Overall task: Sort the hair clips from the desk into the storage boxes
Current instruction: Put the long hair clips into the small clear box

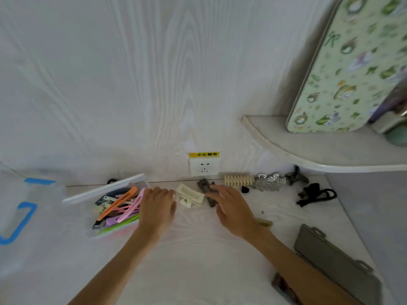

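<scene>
Between both hands [157, 206] [231, 208], cream claw clip [190, 194] lies lengthwise left-to-right.

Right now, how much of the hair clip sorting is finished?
Partly done: the clear box already holds many coloured flat clips. In hand: the left hand and right hand reach toward the cream claw clip and dark grey clip, neither gripped. Left: the cream spiral clip, silver clip and black pieces.

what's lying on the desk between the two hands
In the head view, a cream rectangular plastic claw clip lies on the white desk between the left hand and the right hand, close to the left fingers.
</scene>
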Demonstrator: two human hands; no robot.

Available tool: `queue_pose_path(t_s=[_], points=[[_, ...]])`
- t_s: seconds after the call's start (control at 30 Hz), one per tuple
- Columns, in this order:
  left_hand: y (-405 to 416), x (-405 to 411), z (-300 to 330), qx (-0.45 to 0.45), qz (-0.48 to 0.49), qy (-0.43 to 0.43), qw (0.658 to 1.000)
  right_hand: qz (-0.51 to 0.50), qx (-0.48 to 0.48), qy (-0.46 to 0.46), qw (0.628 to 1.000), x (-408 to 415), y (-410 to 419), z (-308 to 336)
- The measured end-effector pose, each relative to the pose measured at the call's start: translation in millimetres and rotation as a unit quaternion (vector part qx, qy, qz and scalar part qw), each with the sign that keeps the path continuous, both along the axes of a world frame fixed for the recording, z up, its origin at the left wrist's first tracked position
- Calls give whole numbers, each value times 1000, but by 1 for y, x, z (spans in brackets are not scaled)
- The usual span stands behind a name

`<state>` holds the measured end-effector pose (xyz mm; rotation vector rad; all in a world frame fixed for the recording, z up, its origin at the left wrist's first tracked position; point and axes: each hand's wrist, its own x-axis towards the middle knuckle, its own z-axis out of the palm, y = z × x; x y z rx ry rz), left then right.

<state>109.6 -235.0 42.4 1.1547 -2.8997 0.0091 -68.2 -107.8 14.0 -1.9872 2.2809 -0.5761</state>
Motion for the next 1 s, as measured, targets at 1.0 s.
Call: queue_pose_path(t_s=[1.0], points=[[95, -158, -10, 321, 18, 151, 935, -307, 5, -449, 839, -113, 86, 20]])
